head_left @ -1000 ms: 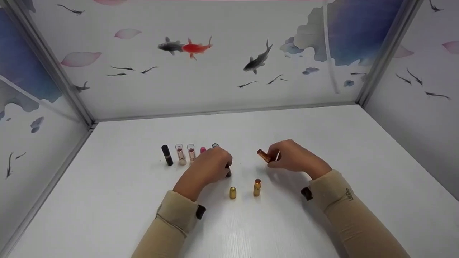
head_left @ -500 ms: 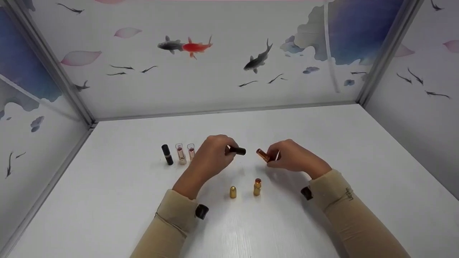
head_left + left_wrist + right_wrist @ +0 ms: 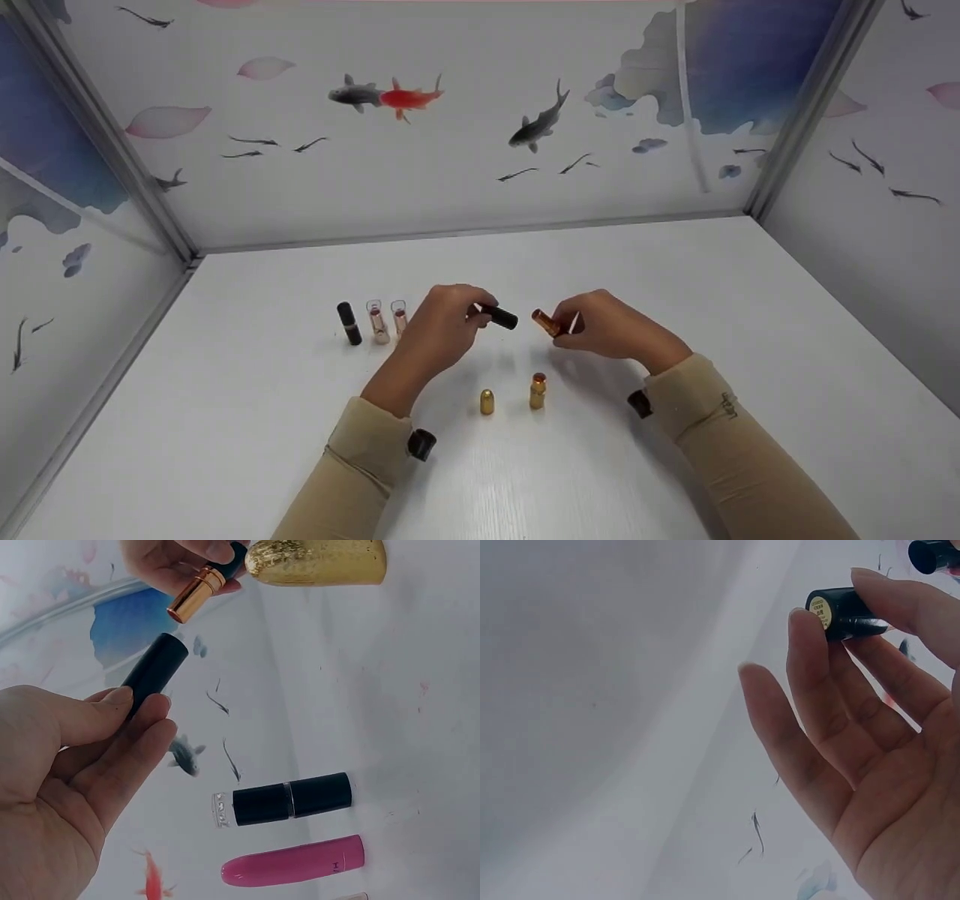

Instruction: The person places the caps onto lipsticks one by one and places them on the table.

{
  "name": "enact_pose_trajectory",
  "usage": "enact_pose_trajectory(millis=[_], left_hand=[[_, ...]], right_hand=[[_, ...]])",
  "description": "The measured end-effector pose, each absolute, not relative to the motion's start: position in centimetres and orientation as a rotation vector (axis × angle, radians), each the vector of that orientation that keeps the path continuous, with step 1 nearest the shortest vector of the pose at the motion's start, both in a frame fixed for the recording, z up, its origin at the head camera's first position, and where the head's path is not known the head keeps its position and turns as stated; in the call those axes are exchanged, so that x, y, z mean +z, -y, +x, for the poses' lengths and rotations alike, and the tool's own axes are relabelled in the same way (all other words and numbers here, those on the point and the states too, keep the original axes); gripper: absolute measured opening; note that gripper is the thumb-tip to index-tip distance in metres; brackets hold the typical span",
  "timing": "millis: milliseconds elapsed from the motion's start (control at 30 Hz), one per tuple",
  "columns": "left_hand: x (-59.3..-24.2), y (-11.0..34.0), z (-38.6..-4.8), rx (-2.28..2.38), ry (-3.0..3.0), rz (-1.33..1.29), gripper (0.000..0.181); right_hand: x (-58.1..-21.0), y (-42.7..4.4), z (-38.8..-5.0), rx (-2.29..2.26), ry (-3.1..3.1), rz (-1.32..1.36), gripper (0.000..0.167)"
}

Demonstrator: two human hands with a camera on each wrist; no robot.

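Note:
My left hand (image 3: pixel 439 326) pinches a black lipstick cap (image 3: pixel 501 316) between thumb and fingers, tilted above the table. Facing it across a small gap, an uncapped lipstick (image 3: pixel 546 322) with a copper-gold tube is held in my right hand (image 3: pixel 604 326). In the left wrist view the cap (image 3: pixel 159 669) and the gold tube (image 3: pixel 193 596) point toward each other without touching. The right wrist view shows the lipstick's black base (image 3: pixel 847 613), with a round yellow label on its end, between thumb and fingers. Its other fingers are spread.
A gold cap (image 3: pixel 487 402) and an uncapped gold lipstick (image 3: pixel 538 391) stand nearer the front. To the left stand a black lipstick (image 3: pixel 349 324) and two clear-topped ones (image 3: pixel 378 324). A pink lipstick (image 3: pixel 292 861) and a black clear-topped one (image 3: pixel 292 799) appear in the left wrist view.
My left hand has lifted the black cap off the table and tilted it toward the lipstick. My right hand, nearly still, has shifted slightly left, and the gap has narrowed.

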State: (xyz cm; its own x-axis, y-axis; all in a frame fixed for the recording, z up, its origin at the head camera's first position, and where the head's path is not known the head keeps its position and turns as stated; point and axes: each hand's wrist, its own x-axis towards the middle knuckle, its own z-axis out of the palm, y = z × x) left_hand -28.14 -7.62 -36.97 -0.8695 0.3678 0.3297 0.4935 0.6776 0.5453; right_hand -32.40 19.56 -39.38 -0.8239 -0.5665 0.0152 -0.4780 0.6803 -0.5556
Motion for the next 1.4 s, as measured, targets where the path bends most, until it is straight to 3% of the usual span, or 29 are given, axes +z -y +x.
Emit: enact_pose_trajectory(millis=[1400], left_hand=[[-37.1,6.7,-27.7,-0.929,2.609,-0.819,0.017]], right_hand=[[-38.9,-18.4,-31.9,-0.792,-2.695,-0.887,0.014]])
